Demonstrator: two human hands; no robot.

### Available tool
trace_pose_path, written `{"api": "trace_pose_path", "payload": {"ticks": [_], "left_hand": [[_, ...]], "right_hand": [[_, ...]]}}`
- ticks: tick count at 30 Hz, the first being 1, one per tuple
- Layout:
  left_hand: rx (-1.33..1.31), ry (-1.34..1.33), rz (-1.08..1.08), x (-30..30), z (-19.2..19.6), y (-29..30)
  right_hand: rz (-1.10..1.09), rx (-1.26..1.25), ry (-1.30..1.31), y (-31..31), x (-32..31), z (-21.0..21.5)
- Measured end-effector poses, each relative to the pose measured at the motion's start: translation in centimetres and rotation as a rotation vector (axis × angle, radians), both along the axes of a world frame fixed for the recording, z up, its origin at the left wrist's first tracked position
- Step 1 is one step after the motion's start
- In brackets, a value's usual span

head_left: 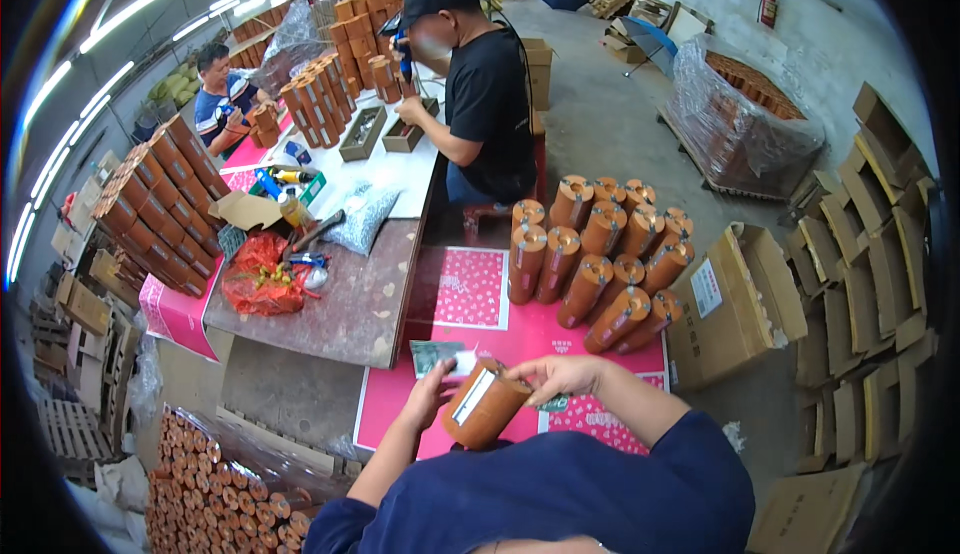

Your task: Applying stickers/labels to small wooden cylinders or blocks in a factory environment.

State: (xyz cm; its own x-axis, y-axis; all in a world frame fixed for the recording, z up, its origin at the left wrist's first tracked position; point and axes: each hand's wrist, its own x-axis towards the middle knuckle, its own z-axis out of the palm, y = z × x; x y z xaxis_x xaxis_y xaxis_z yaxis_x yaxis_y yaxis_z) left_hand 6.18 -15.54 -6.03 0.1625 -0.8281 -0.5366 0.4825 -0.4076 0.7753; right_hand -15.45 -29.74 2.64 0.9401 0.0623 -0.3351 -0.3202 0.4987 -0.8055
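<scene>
Hands both clasp 1 brown cardboard tube (pixel 485 404): left hand (pixel 432 394) on its side, right hand (pixel 556 374) on top. Probably light, stiff, crushable; best held around its body.

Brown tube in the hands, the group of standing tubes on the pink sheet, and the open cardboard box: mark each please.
brown tube (pixel 487 406): head view, its side wall.
standing tubes (pixel 600 259): head view, middle of the group.
cardboard box (pixel 722 306): head view, its near side panel.

left hand (pixel 432 394) + right hand (pixel 556 374): gripping brown tube (pixel 484 406) | stacked tubes (pixel 600 254) beyond, on pink table (pixel 545 339)
</scene>
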Motion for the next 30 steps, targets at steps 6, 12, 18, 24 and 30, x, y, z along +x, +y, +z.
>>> {"api": "trace_pose_path", "payload": {"ticks": [6,12,18,24,30], "left_hand": [[-0.465,0.153,-0.273,-0.8,6.2,1.6],[-0.450,0.214,-0.263,-0.4,6.6,4.7],[-0.475,0.465,0.075,-0.9,8.5,4.3],[-0.565,0.434,0.184,-0.6,10.6,2.8],[-0.594,0.450,0.172,-0.5,10.0,2.4]], "right_hand": [[0.043,-0.008,-0.006,1.3,1.7,3.2],[0.030,-0.072,0.050,3.1,3.8,4.3],[-0.324,-0.477,-0.102,3.6,3.5,9.3],[-0.617,-0.664,-0.392,7.1,5.9,10.4],[-0.586,-0.801,-0.331,7.1,8.2,9.3]]}}
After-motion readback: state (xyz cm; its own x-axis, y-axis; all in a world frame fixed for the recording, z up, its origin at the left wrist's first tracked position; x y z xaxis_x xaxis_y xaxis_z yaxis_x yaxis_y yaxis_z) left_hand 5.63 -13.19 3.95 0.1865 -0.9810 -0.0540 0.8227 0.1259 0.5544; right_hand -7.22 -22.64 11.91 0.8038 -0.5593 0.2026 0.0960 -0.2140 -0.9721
